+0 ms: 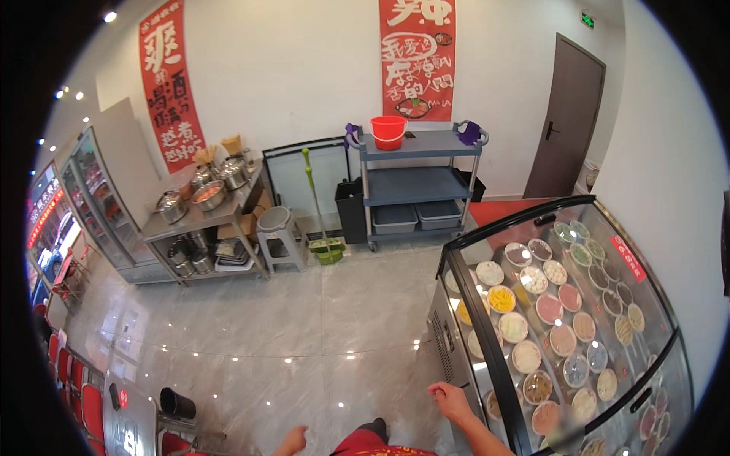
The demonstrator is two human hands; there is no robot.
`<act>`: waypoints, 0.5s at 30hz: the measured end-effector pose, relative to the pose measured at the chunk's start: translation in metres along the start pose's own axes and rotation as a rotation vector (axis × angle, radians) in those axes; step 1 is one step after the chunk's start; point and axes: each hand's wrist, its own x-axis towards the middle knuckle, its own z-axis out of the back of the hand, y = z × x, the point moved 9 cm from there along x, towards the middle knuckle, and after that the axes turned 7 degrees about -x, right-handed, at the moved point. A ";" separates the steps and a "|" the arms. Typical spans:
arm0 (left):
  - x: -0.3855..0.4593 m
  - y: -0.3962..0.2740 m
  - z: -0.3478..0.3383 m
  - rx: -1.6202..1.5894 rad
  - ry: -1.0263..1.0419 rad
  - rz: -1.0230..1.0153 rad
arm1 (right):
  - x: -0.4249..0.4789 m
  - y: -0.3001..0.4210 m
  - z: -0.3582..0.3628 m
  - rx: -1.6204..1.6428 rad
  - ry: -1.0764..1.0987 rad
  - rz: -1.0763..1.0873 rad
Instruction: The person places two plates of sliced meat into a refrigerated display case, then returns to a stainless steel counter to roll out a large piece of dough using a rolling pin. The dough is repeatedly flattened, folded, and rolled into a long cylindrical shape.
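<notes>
My right hand hangs in front of the glass-topped display fridge, fingers curled in, with nothing visible in it. Under the fridge's glass stand round bowls of food, among them a bowl of yellow strips and a bowl of pink food. Low at the picture's bottom edge, my left hand is over the tiled floor. Its fingers are mostly turned from view, and no object shows in it. Ahead, a grey utility cart carries a red bucket on its top shelf.
A steel table with pots stands at the far left, beside a grey plastic stool and a green-handled mop. Red chairs and a table line the lower left. A brown door is at the back right.
</notes>
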 end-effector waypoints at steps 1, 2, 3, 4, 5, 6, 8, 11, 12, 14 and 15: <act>0.041 -0.035 0.027 0.017 0.005 -0.079 | 0.027 0.019 0.014 -0.002 -0.011 -0.009; 0.074 -0.075 0.051 0.023 0.007 -0.158 | 0.053 0.039 0.029 0.006 -0.016 -0.008; 0.119 -0.124 0.078 0.029 -0.004 -0.261 | 0.075 0.038 0.036 0.031 -0.044 -0.042; 0.160 -0.179 0.110 0.030 -0.010 -0.358 | 0.109 0.045 0.051 0.063 -0.074 -0.072; 0.193 -0.228 0.131 0.026 -0.006 -0.442 | 0.133 0.052 0.061 0.102 -0.102 -0.098; 0.227 -0.278 0.152 0.016 -0.005 -0.525 | 0.157 0.051 0.067 0.145 -0.128 -0.141; 0.275 -0.377 0.189 -0.016 0.030 -0.647 | 0.211 0.056 0.088 0.221 -0.185 -0.229; 0.346 -0.497 0.218 -0.039 0.100 -0.783 | 0.301 0.023 0.082 0.483 -0.241 -0.280; 0.375 -0.516 0.215 -0.024 0.132 -0.813 | 0.339 0.011 0.079 0.385 -0.244 -0.281; 0.431 -0.525 0.221 0.048 0.198 -0.792 | 0.421 0.033 0.079 0.290 -0.201 -0.260; 0.457 -0.524 0.227 0.086 0.242 -0.774 | 0.455 0.037 0.076 0.202 -0.190 -0.240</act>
